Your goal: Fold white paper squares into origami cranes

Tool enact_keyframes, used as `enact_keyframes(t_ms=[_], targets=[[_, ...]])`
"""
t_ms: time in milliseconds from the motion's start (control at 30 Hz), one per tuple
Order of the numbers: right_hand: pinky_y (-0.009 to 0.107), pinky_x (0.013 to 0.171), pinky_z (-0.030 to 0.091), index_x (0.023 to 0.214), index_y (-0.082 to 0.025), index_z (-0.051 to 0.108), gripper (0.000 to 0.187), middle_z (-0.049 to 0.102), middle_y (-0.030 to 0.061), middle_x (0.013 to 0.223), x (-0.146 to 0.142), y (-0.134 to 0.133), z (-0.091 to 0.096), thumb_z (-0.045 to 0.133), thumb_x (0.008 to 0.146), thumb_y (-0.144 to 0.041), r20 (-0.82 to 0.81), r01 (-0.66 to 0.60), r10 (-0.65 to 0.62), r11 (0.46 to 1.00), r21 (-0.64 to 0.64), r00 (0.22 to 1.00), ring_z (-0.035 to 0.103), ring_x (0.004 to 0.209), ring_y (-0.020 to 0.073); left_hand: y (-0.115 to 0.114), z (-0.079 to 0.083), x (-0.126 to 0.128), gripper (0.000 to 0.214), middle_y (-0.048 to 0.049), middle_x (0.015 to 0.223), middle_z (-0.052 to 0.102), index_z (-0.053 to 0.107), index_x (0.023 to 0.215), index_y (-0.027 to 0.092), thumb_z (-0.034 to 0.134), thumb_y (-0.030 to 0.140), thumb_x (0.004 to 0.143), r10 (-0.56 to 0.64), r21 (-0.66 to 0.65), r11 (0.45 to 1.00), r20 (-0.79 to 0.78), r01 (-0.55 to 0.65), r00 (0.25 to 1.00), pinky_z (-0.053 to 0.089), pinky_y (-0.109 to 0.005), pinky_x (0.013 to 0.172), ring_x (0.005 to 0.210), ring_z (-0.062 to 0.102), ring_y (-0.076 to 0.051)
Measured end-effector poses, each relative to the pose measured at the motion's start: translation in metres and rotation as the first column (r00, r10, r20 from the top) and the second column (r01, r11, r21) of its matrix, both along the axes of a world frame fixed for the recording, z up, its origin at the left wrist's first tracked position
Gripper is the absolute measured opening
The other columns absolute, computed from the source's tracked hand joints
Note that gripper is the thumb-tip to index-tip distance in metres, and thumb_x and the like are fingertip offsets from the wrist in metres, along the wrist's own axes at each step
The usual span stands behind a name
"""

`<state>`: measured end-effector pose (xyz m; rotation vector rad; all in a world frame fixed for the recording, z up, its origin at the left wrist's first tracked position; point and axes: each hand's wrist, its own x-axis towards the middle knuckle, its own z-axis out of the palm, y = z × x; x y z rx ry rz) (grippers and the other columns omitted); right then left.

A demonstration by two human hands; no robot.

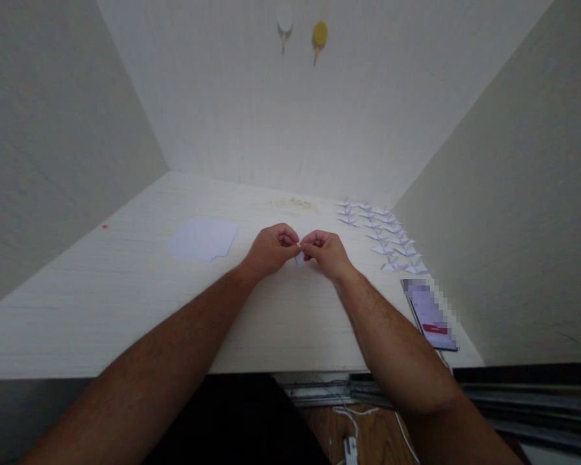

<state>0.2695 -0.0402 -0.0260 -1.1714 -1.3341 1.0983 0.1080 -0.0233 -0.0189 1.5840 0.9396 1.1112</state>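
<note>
Over the middle of the white table, a small folded piece of white paper [299, 258] is pinched between my two hands, its pointed lower end hanging below the fingers. My left hand [275, 248] grips it from the left with thumb and forefinger. From the right, my right hand [326, 250] pinches the same piece, the fingertips of both hands nearly meeting. Most of the paper is hidden behind the fingers. Several folded white paper cranes [382, 232] stand in rows to the right of my right hand. Left of my left hand lies a stack of white paper sheets [203, 237].
A phone [430, 316] with a lit screen lies at the table's right edge, a cable below it. Walls enclose the table [290, 329] on the left, back and right. A white hook [285, 19] and a yellow hook [320, 33] are on the back wall. A power strip [350, 450] sits on the floor.
</note>
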Motion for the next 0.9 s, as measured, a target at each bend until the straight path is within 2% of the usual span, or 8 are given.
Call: enact_keyframes(t_ms=[133,233,333,433,633,900], targets=[[0.022,0.045,0.041,0.073,-0.019,0.060,0.017,0.059,-0.0052,0.051,-0.0023,0.0015,-0.0036,0.071,0.065,-0.027,-0.067,0.066,-0.063,0.997,0.049,0.996,0.053,0.045,0.0099,-0.0011,0.0032,-0.0021,0.019,-0.0011,0.060,0.065,0.066,0.078,0.014,0.074,0.025,0.065,0.016,-0.088,0.996,0.053,-0.011,0.998,0.045,-0.024,0.054,0.054,0.058,-0.011],[0.023,0.047,0.043,0.075,-0.020,0.056,0.020,0.058,-0.0068,0.051,-0.0027,0.0027,-0.0046,0.073,0.066,-0.028,-0.118,0.087,-0.074,0.990,0.112,0.990,0.054,0.045,0.0103,-0.0011,0.0033,-0.0032,0.021,-0.0016,0.061,0.066,0.067,0.080,0.013,0.074,0.024,0.064,-0.011,-0.140,0.990,0.126,0.028,0.992,0.047,-0.025,0.057,0.056,0.059,-0.012],[0.024,0.050,0.045,0.073,-0.019,0.057,0.019,0.060,-0.0050,0.053,-0.0023,0.0030,-0.0035,0.073,0.068,-0.028,-0.105,0.071,-0.056,0.987,0.144,0.993,0.055,0.047,0.0105,0.0004,0.0008,-0.0036,0.021,-0.0011,0.062,0.066,0.066,0.078,0.014,0.076,0.024,0.062,-0.028,-0.161,0.985,0.169,0.056,0.985,0.047,-0.024,0.056,0.057,0.059,-0.012],[0.025,0.052,0.045,0.072,-0.018,0.060,0.018,0.061,-0.0032,0.056,-0.0018,0.0016,-0.0011,0.073,0.068,-0.029,-0.063,0.065,-0.056,0.986,0.154,0.996,0.055,0.050,0.0103,0.0020,-0.0015,-0.0040,0.017,0.0003,0.060,0.064,0.064,0.073,0.015,0.075,0.025,0.064,-0.048,-0.167,0.983,0.143,0.072,0.988,0.044,-0.023,0.053,0.053,0.055,-0.010],[0.027,0.059,0.049,0.072,-0.017,0.066,0.025,0.067,0.0014,0.067,-0.0014,-0.0041,0.0034,0.080,0.065,-0.036,-0.011,0.048,-0.047,0.990,0.134,0.999,0.059,0.058,0.0121,0.0018,0.0008,-0.0055,0.020,0.0015,0.061,0.062,0.064,0.075,0.016,0.074,0.032,0.069,-0.067,-0.071,0.995,0.044,0.070,0.997,0.041,-0.022,0.050,0.051,0.052,-0.009],[0.028,0.061,0.051,0.072,-0.018,0.068,0.030,0.070,0.0037,0.075,-0.0025,-0.0048,0.0024,0.084,0.060,-0.040,0.007,0.074,-0.075,0.989,0.130,0.997,0.062,0.063,0.0134,0.0028,0.0003,-0.0042,0.016,-0.0009,0.066,0.066,0.065,0.074,0.017,0.070,0.032,0.073,0.003,0.110,0.994,-0.057,0.003,0.998,0.047,-0.024,0.056,0.059,0.058,-0.013]])
